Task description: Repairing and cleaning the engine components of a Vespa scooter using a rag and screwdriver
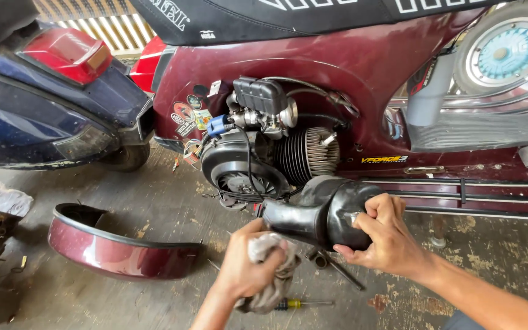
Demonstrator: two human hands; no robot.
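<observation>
A maroon scooter point(349, 67) stands in front of me with its engine point(264, 140) bared. My right hand point(383, 235) grips a black plastic engine cowl point(319, 211), held low in front of the engine. My left hand point(249, 263) is closed on a dirty grey rag point(273, 284) pressed against the cowl's narrow left end.
A maroon side panel point(117, 247) lies on the concrete floor to the left. A dark blue scooter point(44, 98) is parked at the far left. A yellow-handled screwdriver point(304, 303) and dark metal tools point(331, 263) lie on the floor under my hands.
</observation>
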